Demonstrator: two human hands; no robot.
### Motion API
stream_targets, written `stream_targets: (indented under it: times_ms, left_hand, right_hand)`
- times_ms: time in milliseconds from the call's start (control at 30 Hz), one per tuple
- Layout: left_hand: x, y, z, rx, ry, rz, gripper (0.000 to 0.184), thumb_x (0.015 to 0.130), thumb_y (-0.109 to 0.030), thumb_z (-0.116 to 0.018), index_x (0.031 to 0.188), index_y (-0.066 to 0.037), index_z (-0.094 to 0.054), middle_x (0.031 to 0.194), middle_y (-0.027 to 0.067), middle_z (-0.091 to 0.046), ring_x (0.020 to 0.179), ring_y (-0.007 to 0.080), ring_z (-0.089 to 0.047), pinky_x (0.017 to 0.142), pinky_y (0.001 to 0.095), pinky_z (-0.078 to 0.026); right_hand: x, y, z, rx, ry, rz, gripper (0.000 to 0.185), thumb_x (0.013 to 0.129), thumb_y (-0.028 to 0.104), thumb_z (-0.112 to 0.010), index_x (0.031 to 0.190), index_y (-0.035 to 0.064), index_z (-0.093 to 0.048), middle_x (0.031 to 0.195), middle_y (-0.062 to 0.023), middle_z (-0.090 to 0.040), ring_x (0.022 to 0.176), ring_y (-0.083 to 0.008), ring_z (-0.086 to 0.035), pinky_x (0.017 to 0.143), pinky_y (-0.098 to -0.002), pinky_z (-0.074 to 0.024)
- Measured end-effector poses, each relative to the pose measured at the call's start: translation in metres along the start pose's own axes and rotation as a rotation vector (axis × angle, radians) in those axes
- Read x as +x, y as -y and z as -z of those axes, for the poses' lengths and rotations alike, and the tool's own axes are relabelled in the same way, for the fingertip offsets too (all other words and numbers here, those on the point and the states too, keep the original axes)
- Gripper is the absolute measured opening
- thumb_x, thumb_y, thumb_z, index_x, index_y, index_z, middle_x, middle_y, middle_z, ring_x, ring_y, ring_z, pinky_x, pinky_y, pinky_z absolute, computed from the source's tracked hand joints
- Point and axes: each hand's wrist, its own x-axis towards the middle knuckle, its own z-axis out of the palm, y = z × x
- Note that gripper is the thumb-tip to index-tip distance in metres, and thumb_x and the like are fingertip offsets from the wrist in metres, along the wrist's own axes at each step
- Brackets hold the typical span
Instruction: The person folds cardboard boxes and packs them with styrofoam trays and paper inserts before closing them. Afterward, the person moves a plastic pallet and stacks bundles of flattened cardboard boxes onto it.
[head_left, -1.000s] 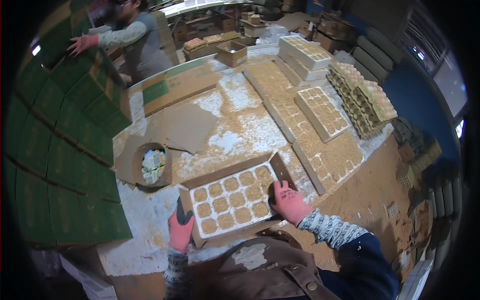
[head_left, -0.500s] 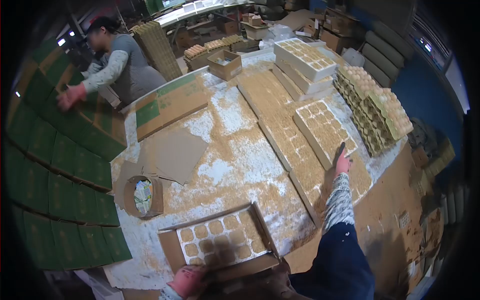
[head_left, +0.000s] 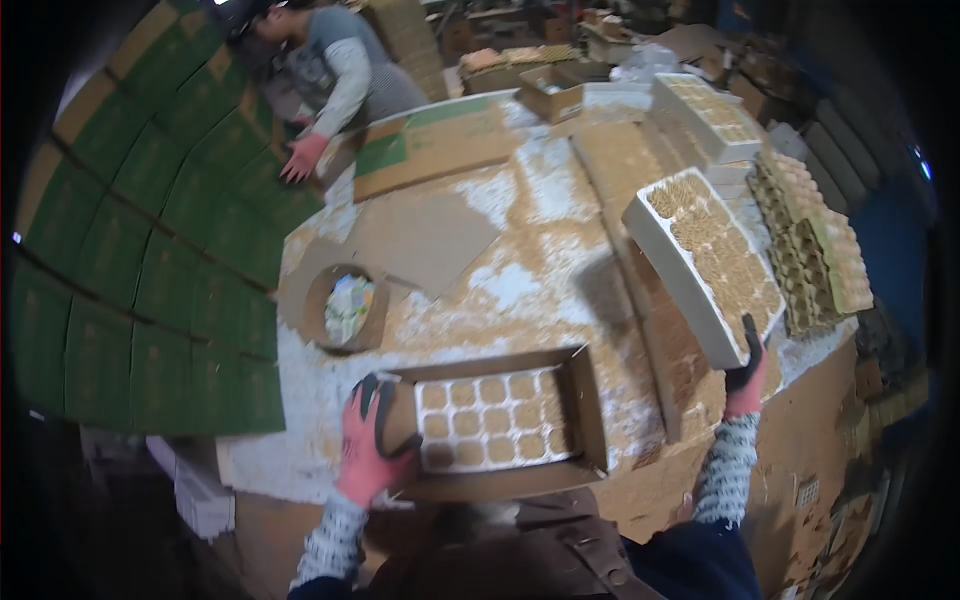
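My right hand [head_left: 746, 375], in a pink glove with dark fingers, grips the near end of a white foam tray [head_left: 680, 285]. The tray's cells are filled with tan, sawdust-like grain, and it is tilted, raised off the table. My left hand [head_left: 375, 440], gloved alike, is at the left end of an open cardboard box [head_left: 590, 410], fingers spread and thumb toward its inside. Whether it presses on the box wall is unclear. Inside the box lies another white foam tray [head_left: 493, 422] with round-cornered, grain-filled cells.
A round cardboard container [head_left: 375, 320] with small packets stands on the grain-strewn table [head_left: 510, 285]. Stacked foam trays [head_left: 735, 150] and egg trays [head_left: 815, 250] are at right. Green cartons [head_left: 165, 300] line the left, where a co-worker [head_left: 350, 80] stands. A wooden strip [head_left: 640, 320] crosses the table.
My right hand has lifted and tilted the foam tray off the table. My left hand has moved up to the box's left end, its fingers spreading. The view has swung left.
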Motion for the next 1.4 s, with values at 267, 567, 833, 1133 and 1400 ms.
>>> stream_targets:
  times_ms: [267,567,833,1133,1400]
  left_hand:
    - [-0.004,0.079,-0.05,-1.377,0.035,0.319,0.051,0.08,-0.007,-0.054,0.128,0.001,-0.04,0.128,0.0124,-0.046,0.121,0.0204,-0.038,0.101,0.0303,-0.029]
    - [-0.036,0.091,-0.065,-1.471,-0.089,0.591,0.044,0.078,0.003,-0.057,0.121,0.0,-0.047,0.116,0.01,-0.055,0.098,0.0168,-0.056,0.086,0.0281,-0.044]
    - [-0.052,0.085,-0.006,-1.523,-0.175,0.375,0.061,0.07,0.013,-0.051,0.129,0.001,-0.041,0.127,0.009,-0.048,0.116,0.0142,-0.044,0.097,0.025,-0.035]
    - [0.048,0.2,-0.018,-0.643,-0.482,0.257,0.036,0.076,0.002,-0.06,0.111,-0.001,-0.054,0.107,0.0119,-0.058,0.097,0.0214,-0.056,0.086,0.0313,-0.044]
    - [0.158,0.308,-0.111,0.554,0.044,-0.128,0.043,0.072,-0.029,-0.066,0.11,-0.013,-0.055,0.104,0.0083,-0.057,0.105,0.024,-0.05,0.095,0.0379,-0.034]
  right_hand:
    - [-0.014,0.194,0.025,0.403,0.507,-0.234,0.035,0.071,0.001,-0.063,0.105,-0.0016,-0.058,0.106,-0.0169,-0.059,0.099,-0.0256,-0.058,0.087,-0.0336,-0.0437]
    - [0.011,0.251,-0.026,0.665,0.872,-0.753,0.06,0.071,-0.002,-0.063,0.127,-0.0018,-0.042,0.112,-0.0082,-0.056,0.095,-0.0144,-0.054,0.079,-0.0257,-0.0451]
    - [-0.042,0.277,-0.072,-0.538,1.138,0.269,0.078,0.077,0.023,-0.062,0.13,-0.0152,-0.021,0.078,-0.0162,-0.062,0.072,-0.0258,-0.063,0.062,-0.0343,-0.05]
    - [0.111,0.322,-0.167,0.09,1.693,0.003,0.049,0.074,0.047,-0.065,0.089,0.0009,-0.064,0.083,-0.014,-0.066,0.081,-0.0284,-0.064,0.073,-0.0367,-0.0492]
    - [0.075,0.306,-0.441,-0.307,1.05,-0.018,0.096,0.075,0.051,-0.06,0.138,-0.0037,-0.013,0.134,-0.0305,-0.029,0.122,-0.0432,-0.034,0.097,-0.0506,-0.0324]
